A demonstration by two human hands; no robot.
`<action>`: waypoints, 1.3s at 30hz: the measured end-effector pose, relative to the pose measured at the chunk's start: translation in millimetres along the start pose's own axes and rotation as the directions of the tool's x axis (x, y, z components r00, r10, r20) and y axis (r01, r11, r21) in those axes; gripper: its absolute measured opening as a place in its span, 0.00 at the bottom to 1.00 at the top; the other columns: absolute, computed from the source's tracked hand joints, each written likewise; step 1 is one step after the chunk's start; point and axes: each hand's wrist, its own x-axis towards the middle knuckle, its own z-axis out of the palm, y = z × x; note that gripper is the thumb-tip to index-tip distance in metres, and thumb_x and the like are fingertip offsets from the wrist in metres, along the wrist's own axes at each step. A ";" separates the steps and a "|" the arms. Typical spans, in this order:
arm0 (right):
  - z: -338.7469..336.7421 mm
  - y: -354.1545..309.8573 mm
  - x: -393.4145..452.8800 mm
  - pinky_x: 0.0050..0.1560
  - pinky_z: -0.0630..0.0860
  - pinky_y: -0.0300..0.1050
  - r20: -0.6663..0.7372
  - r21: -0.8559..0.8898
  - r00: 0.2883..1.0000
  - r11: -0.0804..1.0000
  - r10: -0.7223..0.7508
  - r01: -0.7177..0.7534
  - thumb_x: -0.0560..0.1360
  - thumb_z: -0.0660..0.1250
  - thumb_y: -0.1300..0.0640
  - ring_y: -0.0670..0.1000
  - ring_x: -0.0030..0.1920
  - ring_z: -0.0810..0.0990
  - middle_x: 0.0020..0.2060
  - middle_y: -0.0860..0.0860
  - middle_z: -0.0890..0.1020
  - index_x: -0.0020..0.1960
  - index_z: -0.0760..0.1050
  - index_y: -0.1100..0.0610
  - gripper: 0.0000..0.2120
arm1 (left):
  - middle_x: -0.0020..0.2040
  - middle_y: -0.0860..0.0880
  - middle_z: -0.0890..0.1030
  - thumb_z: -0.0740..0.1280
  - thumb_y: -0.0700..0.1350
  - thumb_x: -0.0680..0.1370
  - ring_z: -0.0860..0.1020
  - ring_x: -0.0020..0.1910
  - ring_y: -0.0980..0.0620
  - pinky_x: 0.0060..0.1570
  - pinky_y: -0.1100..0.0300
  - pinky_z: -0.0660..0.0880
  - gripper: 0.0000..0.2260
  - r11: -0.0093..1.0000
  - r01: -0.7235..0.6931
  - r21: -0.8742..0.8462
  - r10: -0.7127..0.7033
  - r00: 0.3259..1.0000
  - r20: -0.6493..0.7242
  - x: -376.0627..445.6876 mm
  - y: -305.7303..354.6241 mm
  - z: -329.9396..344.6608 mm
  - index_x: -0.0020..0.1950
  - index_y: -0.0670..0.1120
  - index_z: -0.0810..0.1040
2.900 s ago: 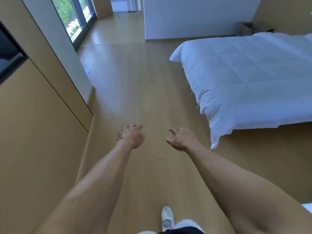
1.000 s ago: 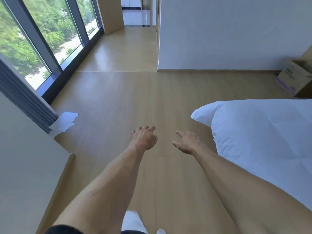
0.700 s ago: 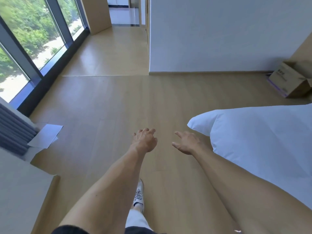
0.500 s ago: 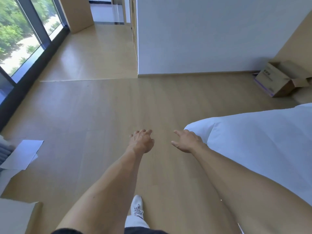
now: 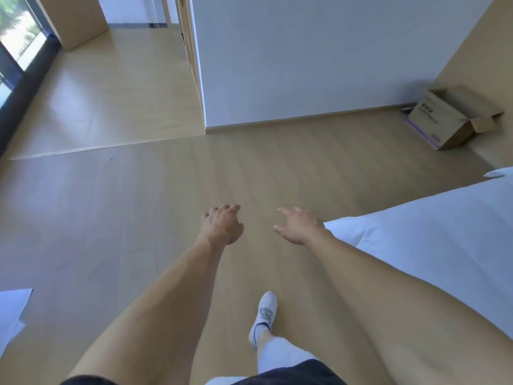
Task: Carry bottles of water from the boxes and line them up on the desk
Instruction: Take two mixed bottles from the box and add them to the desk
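Observation:
An open cardboard box with its flaps up stands on the wooden floor at the far right, against the white wall. Its inside is hidden, and no bottle or desk is in view. My left hand hangs out in front of me with loosely curled fingers and holds nothing. My right hand is beside it, fingers relaxed and spread, also empty. Both hands are far from the box, over bare floor.
A bed with a white duvet fills the right side, its corner close to my right wrist. A white wall stands ahead, with an opening left of it. A sheet of paper lies at the left edge. My white shoe steps forward.
The view has swung right as I walk: the window slid off to the left and the cardboard box came further into view. Both hands stay empty and held out in front.

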 end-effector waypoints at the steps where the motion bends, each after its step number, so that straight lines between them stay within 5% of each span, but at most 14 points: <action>1: -4.9 -0.5 17.0 0.67 0.66 0.55 -0.001 0.002 1.000 1.000 0.004 -0.004 0.79 0.58 0.38 0.58 0.72 0.66 0.73 0.53 0.67 0.77 0.58 0.43 0.29 | 0.74 0.48 0.71 0.60 0.51 0.81 0.68 0.72 0.43 0.69 0.50 0.65 0.24 1.000 0.000 0.002 0.000 1.000 0.000 16.7 0.2 -5.7 0.78 0.53 0.64; 19: -187.2 38.3 330.2 0.68 0.69 0.52 -0.060 0.086 0.998 0.996 0.019 -0.014 0.77 0.61 0.38 0.58 0.70 0.70 0.71 0.55 0.70 0.76 0.61 0.43 0.29 | 0.74 0.49 0.70 0.59 0.52 0.82 0.68 0.72 0.44 0.70 0.49 0.64 0.24 0.996 -0.049 0.071 0.051 0.999 -0.017 353.0 72.7 -166.4 0.79 0.54 0.62; 29: -258.8 118.7 460.7 0.67 0.70 0.52 -0.092 0.172 0.968 0.961 0.234 -0.216 0.77 0.60 0.39 0.58 0.69 0.71 0.70 0.56 0.72 0.75 0.63 0.44 0.27 | 0.73 0.49 0.70 0.60 0.48 0.81 0.67 0.72 0.44 0.70 0.49 0.63 0.25 0.950 -0.284 0.131 0.280 0.959 0.048 541.6 166.6 -216.8 0.79 0.53 0.62; 39: -360.1 204.9 581.1 0.67 0.70 0.51 -0.089 0.263 0.843 0.829 0.531 -0.494 0.77 0.61 0.37 0.57 0.70 0.70 0.70 0.55 0.71 0.76 0.62 0.44 0.29 | 0.72 0.49 0.70 0.59 0.46 0.81 0.68 0.71 0.44 0.68 0.50 0.64 0.24 0.825 -0.518 0.226 0.503 0.855 0.125 748.6 275.7 -288.1 0.78 0.53 0.63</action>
